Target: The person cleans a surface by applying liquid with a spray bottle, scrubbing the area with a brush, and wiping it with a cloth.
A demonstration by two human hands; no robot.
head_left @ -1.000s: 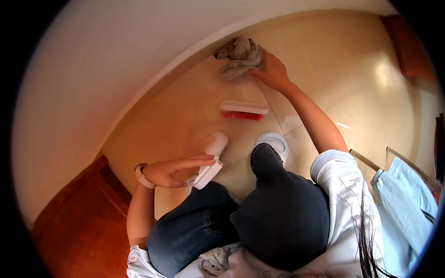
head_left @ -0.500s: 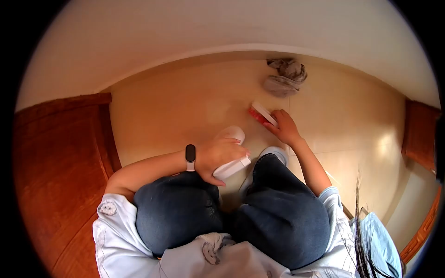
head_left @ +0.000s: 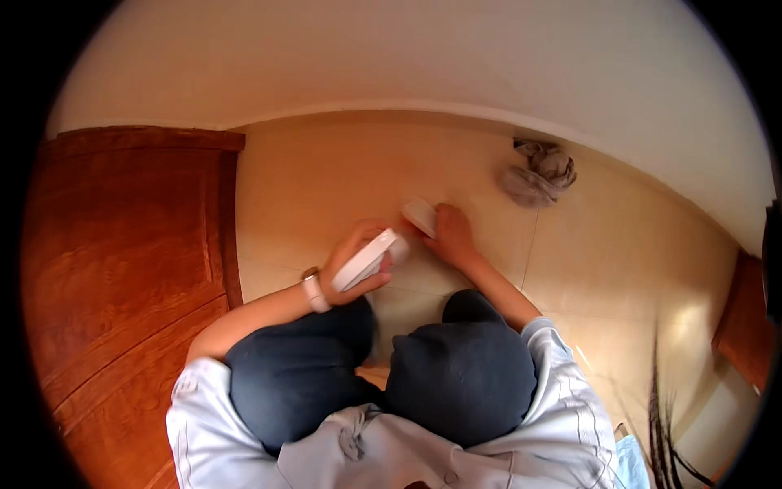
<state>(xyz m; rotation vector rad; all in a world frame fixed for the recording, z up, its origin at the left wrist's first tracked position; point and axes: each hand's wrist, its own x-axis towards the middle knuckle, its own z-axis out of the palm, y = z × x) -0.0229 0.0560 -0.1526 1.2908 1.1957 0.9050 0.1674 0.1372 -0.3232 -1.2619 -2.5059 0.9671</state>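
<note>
My left hand (head_left: 352, 253), with a pale band on its wrist, is closed around a white object (head_left: 364, 261) above my left knee. The object has a long, straight, narrow face and a paler rounded part beside it; its kind is not clear. Across from it, a little to the right, my right hand (head_left: 453, 234) grips a brush (head_left: 420, 215) with a white back. Motion smears the brush, and only a trace of its red bristles shows on its lower left side. Brush and white object are close, with a small gap between them.
A crumpled grey cloth (head_left: 541, 174) lies on the tiled floor (head_left: 326, 171) by the pale wall (head_left: 423, 57). A reddish-brown wooden panel (head_left: 138, 269) stands at the left, and another wooden piece (head_left: 740, 310) at the right. My bent knees (head_left: 464, 383) are below my hands.
My left hand has turned and lifted the white object, tilting it up. My right hand has carried the brush leftward, nearer to it. The whole view has shifted, so the cloth appears lower and farther right.
</note>
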